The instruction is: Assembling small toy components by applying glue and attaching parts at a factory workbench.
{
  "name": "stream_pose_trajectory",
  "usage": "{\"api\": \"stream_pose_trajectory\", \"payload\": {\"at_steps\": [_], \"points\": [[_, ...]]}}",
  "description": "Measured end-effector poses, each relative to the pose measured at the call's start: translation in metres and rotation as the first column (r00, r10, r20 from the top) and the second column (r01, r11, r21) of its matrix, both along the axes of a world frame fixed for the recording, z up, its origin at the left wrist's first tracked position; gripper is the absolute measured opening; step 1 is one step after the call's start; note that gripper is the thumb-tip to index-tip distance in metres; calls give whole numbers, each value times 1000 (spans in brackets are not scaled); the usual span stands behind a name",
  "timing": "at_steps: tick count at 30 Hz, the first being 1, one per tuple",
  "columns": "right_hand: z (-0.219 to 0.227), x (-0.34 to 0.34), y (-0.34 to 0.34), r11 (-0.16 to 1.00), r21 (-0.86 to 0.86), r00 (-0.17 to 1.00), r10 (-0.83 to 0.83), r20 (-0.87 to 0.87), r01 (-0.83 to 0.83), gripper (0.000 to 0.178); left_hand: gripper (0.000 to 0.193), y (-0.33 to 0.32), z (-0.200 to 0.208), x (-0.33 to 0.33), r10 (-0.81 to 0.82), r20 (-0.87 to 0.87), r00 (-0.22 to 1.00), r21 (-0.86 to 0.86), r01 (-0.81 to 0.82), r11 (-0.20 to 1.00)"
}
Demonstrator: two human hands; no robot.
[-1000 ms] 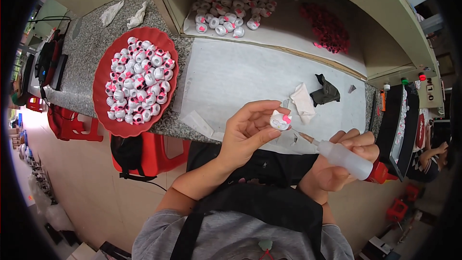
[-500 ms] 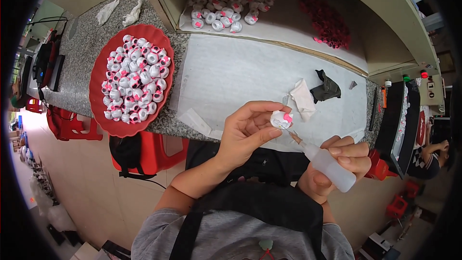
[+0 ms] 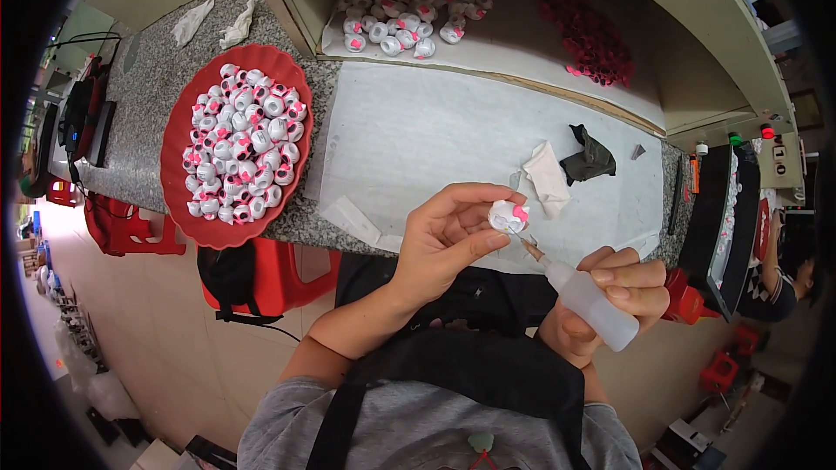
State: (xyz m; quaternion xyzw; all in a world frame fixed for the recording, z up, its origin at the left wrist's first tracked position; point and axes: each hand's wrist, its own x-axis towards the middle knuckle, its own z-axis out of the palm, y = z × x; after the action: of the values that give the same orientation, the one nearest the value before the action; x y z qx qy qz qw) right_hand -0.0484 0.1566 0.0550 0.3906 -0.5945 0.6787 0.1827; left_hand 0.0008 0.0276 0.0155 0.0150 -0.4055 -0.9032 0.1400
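Observation:
Between thumb and fingers, my left hand (image 3: 448, 231) pinches a small white figurine head (image 3: 507, 217) with a pink bow, held above the near edge of the white paper (image 3: 418, 139). My right hand (image 3: 623, 292) is wrapped round a translucent squeeze bottle (image 3: 599, 309). The bottle is tilted, its narrow tip pointing up and left at the head's lower edge; I cannot tell whether they touch. To the left, a red scalloped tray (image 3: 178, 113) holds many similar white and pink heads.
A folded white cloth (image 3: 546, 178) and a dark cloth (image 3: 589, 155) lie on the paper. Inside the shelf are more white heads (image 3: 405, 30) and a heap of small pink pieces (image 3: 592, 43). A red stool (image 3: 279, 283) stands below the counter; another person (image 3: 779, 283) sits at far right.
The bottle and my right hand have shifted very slightly left and down. My left hand holds the figurine head in nearly the same place.

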Motion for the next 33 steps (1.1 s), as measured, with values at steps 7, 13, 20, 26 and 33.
{"api": "stream_pose_trajectory", "payload": {"at_steps": [7,13,20,26,33], "points": [[0,3,1,994,-53,996,-93,20,93,44,33,0,-1,-1,11,18,1000,11,-11,1000],[3,2,1,989,-73,991,-132,-4,132,44,33,0,-1,-1,11,-12,1000,13,-11,1000],[-4,2,-4,991,-88,994,-104,-28,101,41,33,1,-1,-1,-8,-15,1000,19,8,1000],[-3,6,-1,994,-77,997,-74,-2,74,39,33,3,-1,-1,-29,-13,999,34,29,999],[5,-2,14,986,24,986,168,-3,-167,48,33,1,-2,0,-20,-13,1000,28,21,999]]}}
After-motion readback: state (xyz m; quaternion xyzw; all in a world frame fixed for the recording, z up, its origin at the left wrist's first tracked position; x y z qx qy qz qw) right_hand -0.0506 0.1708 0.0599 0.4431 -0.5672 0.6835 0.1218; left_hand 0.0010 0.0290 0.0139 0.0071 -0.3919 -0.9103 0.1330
